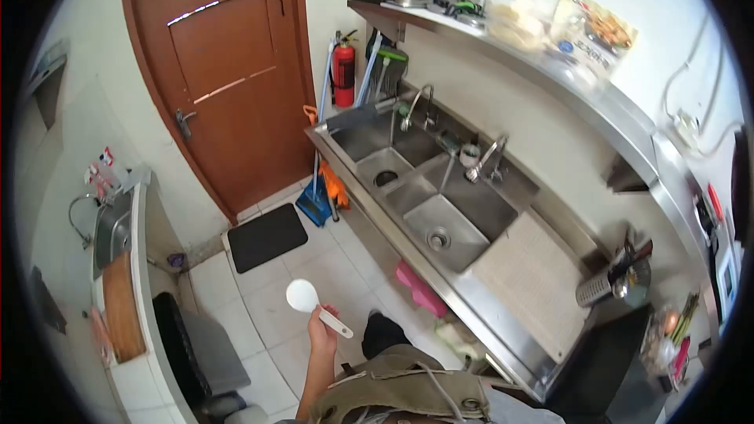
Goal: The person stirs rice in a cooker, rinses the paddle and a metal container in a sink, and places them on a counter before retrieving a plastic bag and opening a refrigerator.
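Note:
My left hand (320, 331) is closed around the handle of a white rice paddle (302, 295), held low in front of my body above the tiled floor. The paddle's round head points up and left, and the end of its handle sticks out to the right of my fingers. My right hand does not show. To the right of the paddle runs a steel double sink (440, 228) with two taps.
A brown door (228, 71) stands ahead, with a black mat (268, 237) before it. A fire extinguisher (343, 74) is beside the sink. A wall shelf (503, 41) overhangs the sink. At left is a counter with a wooden board (123, 306).

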Tool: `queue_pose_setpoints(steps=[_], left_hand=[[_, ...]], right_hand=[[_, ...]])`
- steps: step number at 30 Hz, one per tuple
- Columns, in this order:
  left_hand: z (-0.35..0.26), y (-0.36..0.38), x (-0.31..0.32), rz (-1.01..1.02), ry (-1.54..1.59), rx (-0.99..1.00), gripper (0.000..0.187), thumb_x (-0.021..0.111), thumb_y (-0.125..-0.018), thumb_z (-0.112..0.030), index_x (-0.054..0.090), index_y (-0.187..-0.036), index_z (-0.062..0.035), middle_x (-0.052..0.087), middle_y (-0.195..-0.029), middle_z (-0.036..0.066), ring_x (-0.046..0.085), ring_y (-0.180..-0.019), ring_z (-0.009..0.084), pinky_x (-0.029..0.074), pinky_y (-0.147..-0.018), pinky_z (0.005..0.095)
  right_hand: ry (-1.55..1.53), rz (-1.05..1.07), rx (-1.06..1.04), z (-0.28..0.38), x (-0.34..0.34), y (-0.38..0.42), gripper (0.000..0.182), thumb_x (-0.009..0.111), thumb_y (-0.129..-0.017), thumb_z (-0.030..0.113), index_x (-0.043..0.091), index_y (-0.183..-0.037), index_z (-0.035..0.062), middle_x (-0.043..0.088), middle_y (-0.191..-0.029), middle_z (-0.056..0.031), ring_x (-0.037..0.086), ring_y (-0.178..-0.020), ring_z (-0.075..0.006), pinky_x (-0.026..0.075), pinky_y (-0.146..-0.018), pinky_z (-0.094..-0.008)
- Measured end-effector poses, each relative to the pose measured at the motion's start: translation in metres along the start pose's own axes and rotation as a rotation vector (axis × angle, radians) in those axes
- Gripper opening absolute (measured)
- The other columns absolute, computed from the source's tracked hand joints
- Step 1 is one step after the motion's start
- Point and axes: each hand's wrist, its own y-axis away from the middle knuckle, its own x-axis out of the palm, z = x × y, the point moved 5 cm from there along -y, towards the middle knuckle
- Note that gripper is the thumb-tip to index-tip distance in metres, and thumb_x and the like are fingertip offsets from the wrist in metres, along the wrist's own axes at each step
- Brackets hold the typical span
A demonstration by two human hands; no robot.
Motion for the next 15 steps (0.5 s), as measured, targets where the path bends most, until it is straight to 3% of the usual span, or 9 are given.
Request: queue_pose_setpoints(steps=[4,6,7,8,10,12,15], left_hand=[[-0.029,-0.088,0.058,0.002,0.054,0.026,0.018,0.043,-0.093,-0.022,0.050,-0.092,-0.0051,0.054,-0.081,0.005,0.053,-0.076,0.0183,0.046,-0.076,0.0341],[-0.065,-0.121,0.106,0.052,-0.006,0.032,0.017,0.044,-0.092,-0.021,0.050,-0.092,-0.0054,0.053,-0.081,0.004,0.053,-0.075,0.0170,0.046,-0.074,0.0319],[-0.082,-0.138,0.127,0.051,-0.008,0.034,0.017,0.044,-0.092,-0.021,0.050,-0.092,-0.0054,0.053,-0.081,0.004,0.053,-0.075,0.0170,0.046,-0.074,0.0319],[-0.102,-0.154,0.144,0.031,-0.038,0.127,0.017,0.046,-0.092,-0.022,0.051,-0.091,-0.0058,0.052,-0.076,0.004,0.052,-0.070,0.0156,0.045,-0.069,0.0291],[-0.123,-0.184,0.159,0.016,-0.060,0.210,0.018,0.047,-0.091,-0.023,0.052,-0.091,-0.0062,0.052,-0.071,0.003,0.051,-0.065,0.0141,0.044,-0.063,0.0262],[-0.142,-0.224,0.171,0.077,-0.145,0.282,0.020,0.046,-0.091,-0.024,0.051,-0.090,-0.0054,0.048,-0.067,0.003,0.047,-0.062,0.0124,0.039,-0.058,0.0250],[-0.140,-0.282,0.175,0.001,-0.197,0.246,0.018,0.047,-0.089,-0.024,0.050,-0.085,-0.0068,0.038,-0.057,0.000,0.036,-0.049,0.0102,0.031,-0.047,0.0237]], right_hand=[[0.347,0.115,-0.076,0.071,-0.072,-0.092,0.063,0.040,-0.089,0.054,0.051,-0.120,0.0005,0.053,-0.119,-0.0187,0.049,-0.112,-0.0319,0.035,-0.095,-0.0377],[0.771,0.328,-0.307,0.111,-0.096,-0.190,0.053,0.042,-0.091,0.046,0.054,-0.116,0.0008,0.060,-0.104,-0.0156,0.055,-0.099,-0.0286,0.040,-0.087,-0.0370],[0.672,0.175,-0.202,0.134,-0.119,-0.207,0.050,0.040,-0.091,0.043,0.053,-0.116,0.0022,0.062,-0.101,-0.0151,0.057,-0.097,-0.0242,0.043,-0.084,-0.0336],[0.568,0.025,-0.087,0.224,-0.126,-0.179,0.046,0.039,-0.091,0.039,0.053,-0.117,0.0036,0.064,-0.098,-0.0146,0.060,-0.095,-0.0199,0.046,-0.080,-0.0303],[0.460,-0.065,-0.361,0.324,-0.152,-0.171,0.043,0.042,-0.090,0.038,0.055,-0.112,0.0037,0.064,-0.096,-0.0146,0.061,-0.091,-0.0236,0.047,-0.078,-0.0332],[0.510,-0.350,-0.526,0.417,-0.173,-0.146,0.039,0.046,-0.090,0.035,0.055,-0.112,0.0038,0.064,-0.092,-0.0161,0.062,-0.088,-0.0269,0.046,-0.078,-0.0337],[0.532,-0.454,-0.577,0.502,-0.207,-0.135,0.032,0.049,-0.088,0.020,0.053,-0.114,0.0026,0.063,-0.094,-0.0166,0.062,-0.090,-0.0285,0.047,-0.079,-0.0340]])
